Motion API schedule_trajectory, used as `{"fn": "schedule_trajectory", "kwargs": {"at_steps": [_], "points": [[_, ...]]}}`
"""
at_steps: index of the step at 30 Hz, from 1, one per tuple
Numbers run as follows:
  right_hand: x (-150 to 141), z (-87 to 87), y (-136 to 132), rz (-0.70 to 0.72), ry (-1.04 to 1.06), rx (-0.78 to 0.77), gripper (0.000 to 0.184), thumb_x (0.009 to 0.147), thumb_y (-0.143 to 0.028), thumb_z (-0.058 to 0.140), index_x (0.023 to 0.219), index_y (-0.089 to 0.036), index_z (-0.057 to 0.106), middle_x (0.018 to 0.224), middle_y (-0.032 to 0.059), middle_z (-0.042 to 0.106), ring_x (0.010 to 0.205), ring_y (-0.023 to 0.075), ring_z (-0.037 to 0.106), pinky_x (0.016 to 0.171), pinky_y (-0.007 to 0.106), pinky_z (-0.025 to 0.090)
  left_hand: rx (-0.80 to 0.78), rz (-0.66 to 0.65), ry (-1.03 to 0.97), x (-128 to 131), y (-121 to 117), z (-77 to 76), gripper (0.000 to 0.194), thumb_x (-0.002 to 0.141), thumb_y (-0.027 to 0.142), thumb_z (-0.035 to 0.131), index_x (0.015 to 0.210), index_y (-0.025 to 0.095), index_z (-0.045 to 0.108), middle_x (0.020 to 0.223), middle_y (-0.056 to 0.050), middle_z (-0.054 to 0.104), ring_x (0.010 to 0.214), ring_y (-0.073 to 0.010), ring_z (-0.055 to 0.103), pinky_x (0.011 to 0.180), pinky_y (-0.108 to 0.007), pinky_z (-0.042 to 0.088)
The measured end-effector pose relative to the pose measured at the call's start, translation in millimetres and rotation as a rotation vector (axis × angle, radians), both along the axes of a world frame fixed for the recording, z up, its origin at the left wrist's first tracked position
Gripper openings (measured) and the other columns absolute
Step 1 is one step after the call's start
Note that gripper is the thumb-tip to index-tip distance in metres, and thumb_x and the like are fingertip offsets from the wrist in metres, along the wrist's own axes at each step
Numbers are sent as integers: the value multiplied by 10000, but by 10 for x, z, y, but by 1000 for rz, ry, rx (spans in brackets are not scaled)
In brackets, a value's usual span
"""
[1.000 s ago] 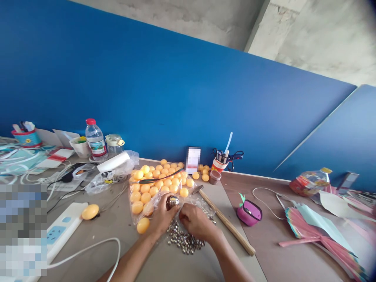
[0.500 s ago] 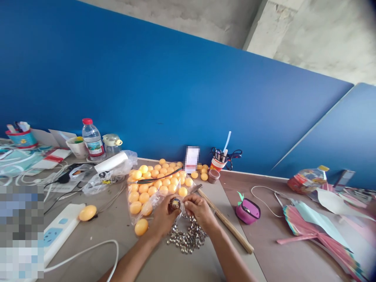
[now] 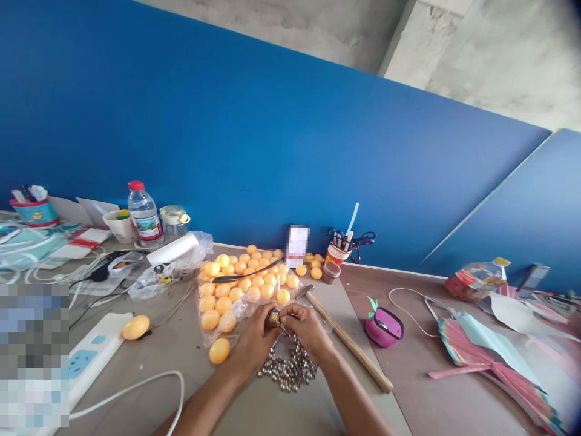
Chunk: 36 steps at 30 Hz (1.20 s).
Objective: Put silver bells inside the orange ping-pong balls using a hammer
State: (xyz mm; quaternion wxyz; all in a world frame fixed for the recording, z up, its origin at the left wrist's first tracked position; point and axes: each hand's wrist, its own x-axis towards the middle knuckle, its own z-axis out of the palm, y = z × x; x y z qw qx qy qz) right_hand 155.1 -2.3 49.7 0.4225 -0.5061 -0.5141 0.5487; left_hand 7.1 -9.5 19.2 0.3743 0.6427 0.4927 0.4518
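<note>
My left hand [image 3: 256,339] is closed around a small dark ball [image 3: 273,318] with shiny beads on its surface. Thumb and fingertips of my right hand [image 3: 305,327] are pinched together against the ball's right side; anything between them is too small to make out. Below both hands, a heap of silvery beads [image 3: 288,369] lies on the grey table [image 3: 263,415]. Just behind the hands is a clear bag of orange balls [image 3: 222,289], with a black strip [image 3: 245,275] lying across it. One loose orange ball [image 3: 219,350] sits left of my left hand.
A wooden stick [image 3: 349,342] lies right of my right hand, near a purple pouch [image 3: 384,327]. A cup with scissors [image 3: 338,251] stands by the blue partition [image 3: 254,133]. At left are a white power strip [image 3: 97,345], cables and a water bottle [image 3: 145,215].
My right hand has moved slightly left, bringing its pinched fingertips from beside the dark ball onto it. My left hand still holds the ball, turned a little.
</note>
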Motion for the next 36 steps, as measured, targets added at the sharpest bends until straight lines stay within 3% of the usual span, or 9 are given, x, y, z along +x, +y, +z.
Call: {"fn": "schedule_trajectory", "kwargs": {"at_steps": [15, 27, 36], "points": [[-12, 38, -26, 7, -27, -28, 84, 614, -253, 604, 620, -170, 593, 490, -37, 540, 499, 111, 471, 545, 250, 345, 46, -27, 121, 4, -38, 9, 372, 774, 149, 537, 1143, 187, 566, 1115, -95, 659, 1029, -246, 618, 918, -406, 484], [-89, -18, -43, -65, -92, 12, 71, 644, -205, 559, 612, -200, 496, 458, -56, 525, 474, 108, 455, 518, 244, 323, 120, -31, 183, 5, -66, -12, 391, 745, 77, 488, 1113, 191, 554, 1103, -99, 658, 1048, -250, 613, 923, -416, 487], [-95, -24, -48, -77, -116, 34, 104, 636, -163, 565, 595, -204, 480, 459, -57, 527, 500, 113, 467, 561, 248, 348, 81, -26, 197, 7, -59, -45, 400, 752, 85, 488, 1137, 177, 543, 1136, -116, 651, 1073, -253, 605, 953, -430, 471]]}}
